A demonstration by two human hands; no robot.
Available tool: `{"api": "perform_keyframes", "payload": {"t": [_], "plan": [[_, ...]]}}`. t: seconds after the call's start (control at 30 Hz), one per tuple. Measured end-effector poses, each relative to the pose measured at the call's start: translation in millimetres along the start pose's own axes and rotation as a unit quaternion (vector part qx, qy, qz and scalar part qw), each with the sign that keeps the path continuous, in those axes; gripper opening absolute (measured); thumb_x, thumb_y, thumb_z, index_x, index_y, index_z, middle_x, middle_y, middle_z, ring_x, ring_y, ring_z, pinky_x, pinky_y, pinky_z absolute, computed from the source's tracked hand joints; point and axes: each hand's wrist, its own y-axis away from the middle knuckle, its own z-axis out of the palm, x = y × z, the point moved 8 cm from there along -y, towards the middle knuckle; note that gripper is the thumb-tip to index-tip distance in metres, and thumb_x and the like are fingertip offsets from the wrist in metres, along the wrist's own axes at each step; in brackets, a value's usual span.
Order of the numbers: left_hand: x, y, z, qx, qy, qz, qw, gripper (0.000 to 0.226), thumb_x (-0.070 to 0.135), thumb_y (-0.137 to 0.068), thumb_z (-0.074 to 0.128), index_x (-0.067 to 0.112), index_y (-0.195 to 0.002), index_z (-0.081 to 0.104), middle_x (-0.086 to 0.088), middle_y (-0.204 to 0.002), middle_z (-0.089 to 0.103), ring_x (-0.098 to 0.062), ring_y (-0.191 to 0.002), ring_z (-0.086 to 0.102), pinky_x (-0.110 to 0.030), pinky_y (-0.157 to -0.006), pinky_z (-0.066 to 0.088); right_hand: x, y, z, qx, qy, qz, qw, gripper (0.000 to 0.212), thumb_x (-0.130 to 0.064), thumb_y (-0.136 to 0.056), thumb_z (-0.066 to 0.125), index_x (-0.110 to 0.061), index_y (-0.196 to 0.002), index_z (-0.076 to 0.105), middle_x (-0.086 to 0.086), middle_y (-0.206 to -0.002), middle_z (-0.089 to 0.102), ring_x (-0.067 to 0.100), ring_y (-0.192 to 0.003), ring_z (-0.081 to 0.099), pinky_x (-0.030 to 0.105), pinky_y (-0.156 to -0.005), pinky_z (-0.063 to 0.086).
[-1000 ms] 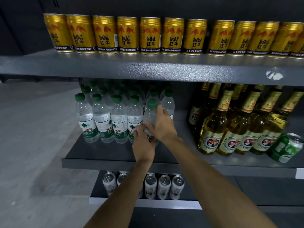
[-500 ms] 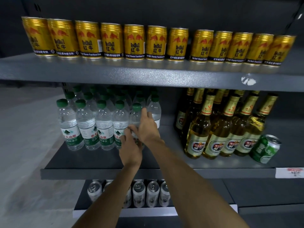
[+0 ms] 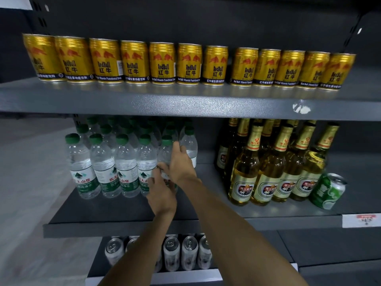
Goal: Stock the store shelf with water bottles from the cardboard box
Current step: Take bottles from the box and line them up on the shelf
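Observation:
Clear water bottles (image 3: 103, 164) with green caps stand in rows on the left of the grey middle shelf (image 3: 123, 211). Both my hands are on the rightmost front-row bottle (image 3: 166, 150). My right hand (image 3: 181, 164) grips its upper body from the right. My left hand (image 3: 161, 193) holds its lower part from the front, hiding most of the label. The bottle stands upright beside the row. No cardboard box is in view.
Gold Red Bull cans (image 3: 162, 62) line the top shelf. Amber beer bottles (image 3: 268, 168) and a green can (image 3: 327, 191) fill the right of the middle shelf. Silver cans (image 3: 179, 252) sit on the lower shelf. Bare shelf lies between water and beer.
My hands stay on the same bottle. My left hand's fingers have shifted slightly on its lower part. The view has drifted, moving everything a little left and down in frame.

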Motion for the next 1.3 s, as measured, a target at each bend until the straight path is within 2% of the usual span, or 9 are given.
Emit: {"api": "perform_keyframes", "payload": {"t": [0.2, 0.33, 0.57, 0.67, 0.8, 0.9, 1.0, 1.13, 1.3], "plan": [[2.5, 1.8, -3.4, -0.014, 0.025, 0.009, 1.000, 0.045, 0.024, -0.089, 0.066, 0.022, -0.128, 0.042, -0.007, -0.116, 0.054, -0.034, -0.099, 0.058, -0.046, -0.081, 0.047, -4.2, 4.3, -3.3, 0.001, 0.000, 0.008, 1.000, 0.069, -0.030, -0.087, 0.071, -0.012, -0.137, 0.028, 0.016, -0.134, 0.041, 0.038, -0.116, 0.052, 0.043, -0.090, 0.047], [-4.7, 8.5, -17.2, -0.042, 0.033, 0.020, 0.998, 0.032, 0.026, -0.090, 0.067, 0.023, -0.105, 0.039, -0.002, -0.098, 0.064, -0.032, -0.091, 0.064, -0.041, -0.068, 0.048, -5.1, 6.5, -1.6, -0.013, -0.010, 0.008, 1.000, 0.069, -0.030, -0.088, 0.071, -0.011, -0.138, 0.027, 0.017, -0.138, 0.039, 0.039, -0.121, 0.049, 0.046, -0.095, 0.046], [-24.1, 27.5, -64.0, -0.082, -0.025, 0.038, 0.996, 0.043, 0.034, -0.092, 0.065, 0.021, -0.127, 0.044, 0.001, -0.108, 0.071, -0.025, -0.099, 0.069, -0.043, -0.083, 0.055, -6.0, 8.3, 2.0, -0.017, -0.012, 0.025, 0.999, 0.072, -0.031, -0.086, 0.074, -0.006, -0.136, 0.030, 0.022, -0.138, 0.042, 0.040, -0.123, 0.047, 0.042, -0.096, 0.043], [-32.6, 32.0, -81.3, -0.108, -0.055, 0.029, 0.992, 0.047, 0.039, -0.090, 0.065, 0.024, -0.129, 0.043, 0.001, -0.116, 0.068, -0.025, -0.105, 0.066, -0.045, -0.088, 0.054, -8.3, 14.7, 1.0, -0.014, -0.026, 0.074, 0.997, 0.087, -0.034, -0.082, 0.077, -0.004, -0.144, 0.024, 0.021, -0.144, 0.041, 0.038, -0.129, 0.044, 0.043, -0.102, 0.042], [-37.9, 38.2, -98.1, -0.120, -0.056, 0.034, 0.991, 0.043, 0.039, -0.089, 0.068, 0.022, -0.122, 0.047, 0.001, -0.111, 0.067, -0.023, -0.099, 0.067, -0.039, -0.084, 0.055, -17.0, 41.7, -8.3, 0.050, -0.029, 0.148, 0.987, 0.112, -0.043, -0.081, 0.075, -0.003, -0.154, 0.000, 0.020, -0.157, 0.021, 0.035, -0.143, 0.024, 0.045, -0.112, 0.031], [-46.7, 39.0, -116.7, -0.123, -0.046, 0.039, 0.991, 0.043, 0.042, -0.087, 0.070, 0.023, -0.120, 0.049, 0.003, -0.109, 0.067, -0.020, -0.098, 0.066, -0.033, -0.081, 0.052, -48.5, 68.2, -6.5, 0.089, 0.070, 0.113, 0.987, 0.107, -0.038, -0.085, 0.073, -0.002, -0.153, -0.002, 0.020, -0.157, 0.016, 0.036, -0.143, 0.022, 0.052, -0.113, 0.028], [-64.7, 42.1, -142.3, -0.128, -0.058, 0.054, 0.989, 0.042, 0.045, -0.087, 0.068, 0.022, -0.116, 0.049, 0.002, -0.103, 0.068, -0.022, -0.094, 0.066, -0.037, -0.080, 0.054, -78.9, 100.3, 23.3, 0.047, 0.148, 0.099, 0.983, 0.106, -0.033, -0.085, 0.073, -0.001, -0.153, -0.003, 0.019, -0.159, 0.010, 0.037, -0.144, 0.020, 0.059, -0.113, 0.025], [-104.4, 54.1, -178.9, -0.151, -0.058, 0.055, 0.985, 0.038, 0.043, -0.087, 0.069, 0.019, -0.104, 0.044, 0.006, -0.087, 0.064, -0.024, -0.083, 0.066, -0.042, -0.070, 0.055, -103.5, 148.8, 80.9, -0.034, 0.138, 0.086, 0.986, 0.074, -0.033, -0.089, 0.067, -0.005, -0.145, 0.028, 0.016, -0.147, 0.034, 0.034, -0.133, 0.037, 0.046, -0.104, 0.040], [-162.4, 83.1, -204.8, -0.208, -0.055, 0.026, 0.976, 0.032, 0.043, -0.087, 0.064, 0.020, -0.092, 0.043, 0.001, -0.081, 0.061, -0.030, -0.079, 0.060, -0.041, -0.063, 0.048, -126.9, 203.7, 136.4, -0.081, 0.162, 0.038, 0.983, 0.058, -0.036, -0.093, 0.061, -0.005, -0.136, 0.040, 0.015, -0.137, 0.041, 0.035, -0.125, 0.043, 0.045, -0.100, 0.044]]}}
